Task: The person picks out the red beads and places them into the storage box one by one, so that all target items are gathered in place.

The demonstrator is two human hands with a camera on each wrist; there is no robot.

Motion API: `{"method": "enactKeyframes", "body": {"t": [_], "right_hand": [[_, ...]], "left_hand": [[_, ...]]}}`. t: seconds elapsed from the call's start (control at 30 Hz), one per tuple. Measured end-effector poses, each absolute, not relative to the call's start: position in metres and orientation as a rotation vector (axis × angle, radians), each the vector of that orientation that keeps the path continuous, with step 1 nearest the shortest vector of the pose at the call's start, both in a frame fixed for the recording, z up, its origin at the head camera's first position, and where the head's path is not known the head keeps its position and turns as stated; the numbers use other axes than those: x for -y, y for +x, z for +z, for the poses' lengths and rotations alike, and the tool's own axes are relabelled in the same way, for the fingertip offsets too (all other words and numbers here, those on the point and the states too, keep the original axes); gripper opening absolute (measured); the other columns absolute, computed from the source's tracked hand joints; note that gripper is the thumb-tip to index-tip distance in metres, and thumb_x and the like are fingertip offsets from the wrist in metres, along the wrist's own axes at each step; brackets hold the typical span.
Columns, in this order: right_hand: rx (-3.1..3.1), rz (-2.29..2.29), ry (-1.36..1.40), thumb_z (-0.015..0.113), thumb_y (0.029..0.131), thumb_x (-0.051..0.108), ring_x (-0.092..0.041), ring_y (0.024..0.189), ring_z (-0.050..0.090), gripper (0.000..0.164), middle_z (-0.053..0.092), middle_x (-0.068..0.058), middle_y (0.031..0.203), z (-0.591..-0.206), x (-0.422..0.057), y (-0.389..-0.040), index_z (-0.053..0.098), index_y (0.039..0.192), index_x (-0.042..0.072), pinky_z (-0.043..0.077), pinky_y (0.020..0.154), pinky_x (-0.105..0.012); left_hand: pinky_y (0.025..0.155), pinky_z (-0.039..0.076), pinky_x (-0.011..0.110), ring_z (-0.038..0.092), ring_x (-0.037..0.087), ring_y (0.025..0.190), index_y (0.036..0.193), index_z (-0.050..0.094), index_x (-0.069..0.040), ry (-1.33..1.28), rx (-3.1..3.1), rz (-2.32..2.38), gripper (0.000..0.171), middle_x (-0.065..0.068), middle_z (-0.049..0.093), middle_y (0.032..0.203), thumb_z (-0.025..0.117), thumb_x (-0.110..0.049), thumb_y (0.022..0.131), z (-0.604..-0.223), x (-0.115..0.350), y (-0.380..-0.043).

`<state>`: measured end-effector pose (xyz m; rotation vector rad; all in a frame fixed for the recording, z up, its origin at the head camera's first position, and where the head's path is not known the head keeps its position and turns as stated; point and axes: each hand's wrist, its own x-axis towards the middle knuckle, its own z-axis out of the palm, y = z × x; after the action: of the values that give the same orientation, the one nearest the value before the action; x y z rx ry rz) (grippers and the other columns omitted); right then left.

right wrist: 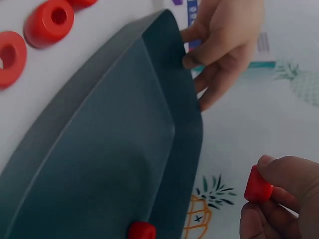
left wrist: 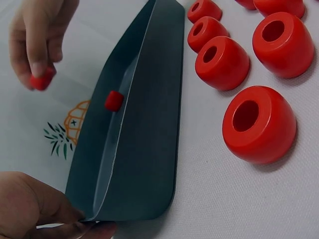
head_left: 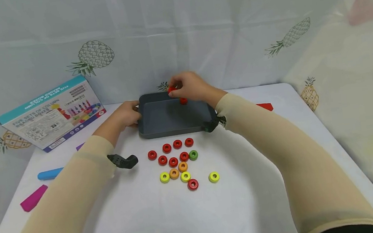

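Note:
My left hand [head_left: 127, 115] grips the left end of a dark grey tray [head_left: 169, 122], thumb at the rim and fingers beneath in the left wrist view. Over the tray's far edge, my right hand [head_left: 190, 86] pinches a red bead [right wrist: 258, 185] between thumb and fingers. Another red bead [head_left: 183, 101] lies inside the tray by the far wall. In front of the tray, on the white table, several red beads [head_left: 166, 148] are spread with a green bead [head_left: 193, 155], orange beads [head_left: 174, 173] and yellow beads [head_left: 214, 177].
A printed toy box [head_left: 57, 113] leans at the back left. Below it lie a blue piece [head_left: 49, 174] and a magenta piece [head_left: 34, 198], partly behind the left arm. A red piece [head_left: 265, 106] shows beyond the right forearm. Patterned cloth [head_left: 197, 33] hangs behind the table.

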<state>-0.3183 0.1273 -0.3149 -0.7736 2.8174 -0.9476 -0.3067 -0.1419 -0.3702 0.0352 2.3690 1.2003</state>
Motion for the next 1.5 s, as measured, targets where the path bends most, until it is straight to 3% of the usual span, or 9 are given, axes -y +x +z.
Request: {"method": "enactKeyframes", "body": {"t": [0.53, 0.93, 1.5], "right_hand": [[-2.825, -0.829, -0.738, 0.074, 0.092, 0.018, -0.024, 0.104, 0.062, 0.024, 0.069, -0.01, 0.112, -0.346, -0.112, -0.35, 0.071, 0.112, 0.004, 0.052, 0.093, -0.038], [-2.865, -0.795, -0.787, 0.078, 0.088, 0.014, -0.026, 0.095, 0.062, 0.022, 0.068, -0.011, 0.104, -0.375, -0.118, -0.362, 0.068, 0.105, 0.002, 0.053, 0.087, -0.04], [-2.883, -0.739, -0.68, 0.076, 0.09, 0.018, -0.024, 0.095, 0.059, 0.02, 0.067, -0.008, 0.107, -0.377, -0.119, -0.369, 0.069, 0.105, 0.007, 0.051, 0.087, -0.04]], "left_hand": [[0.097, 0.055, 0.052, 0.053, 0.039, 0.128, 0.162, 0.018, -0.006, 0.043, -2.391, 1.19, 0.076, 0.026, 0.04, 0.153, 0.049, 0.002, 0.093, -0.371, 0.142, -0.307], [0.097, 0.054, 0.053, 0.053, 0.039, 0.128, 0.162, 0.02, -0.006, 0.042, -2.391, 1.193, 0.075, 0.026, 0.041, 0.152, 0.05, 0.002, 0.093, -0.372, 0.143, -0.309], [0.098, 0.055, 0.052, 0.053, 0.039, 0.13, 0.163, 0.018, -0.008, 0.02, -2.378, 1.195, 0.075, 0.026, 0.04, 0.153, 0.05, 0.002, 0.095, -0.37, 0.141, -0.307]]}}
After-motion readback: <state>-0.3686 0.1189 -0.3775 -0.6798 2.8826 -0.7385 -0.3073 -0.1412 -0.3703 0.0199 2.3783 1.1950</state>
